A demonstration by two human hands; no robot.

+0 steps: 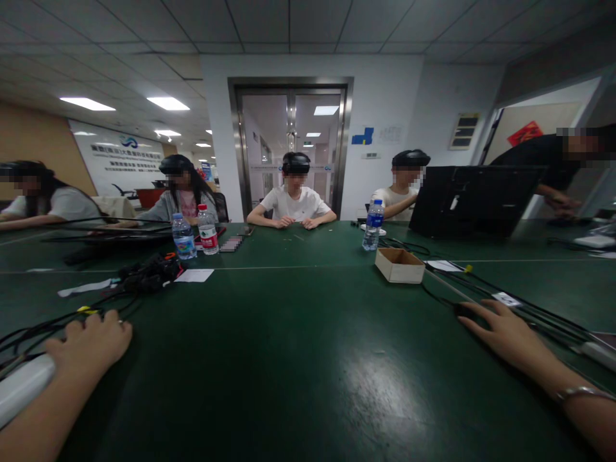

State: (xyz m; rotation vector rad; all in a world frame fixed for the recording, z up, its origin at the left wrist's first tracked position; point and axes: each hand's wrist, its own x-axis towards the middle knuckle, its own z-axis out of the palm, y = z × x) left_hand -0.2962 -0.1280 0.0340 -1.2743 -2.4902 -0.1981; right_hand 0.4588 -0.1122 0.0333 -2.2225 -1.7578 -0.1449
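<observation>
My left hand (94,343) rests palm down on the green table at the left, its fingers bent and slightly apart. Nothing shows in its grasp, though the palm side is hidden. Black cables (29,330) run beside it, and a smooth white rounded object (24,388) lies against its outer side, partly cut off by the frame. On the right, my right hand (505,337) lies over a small black object that looks like a computer mouse (470,312), mostly covered by the fingers. A bangle (577,393) circles the right wrist.
An open small box (400,269) stands near a water bottle (373,226). Two more bottles, one clear (183,237) and one red-labelled (208,232), stand left, behind tangled black gear (151,273). A monitor (474,200) is at right. Several people with headsets sit around the table.
</observation>
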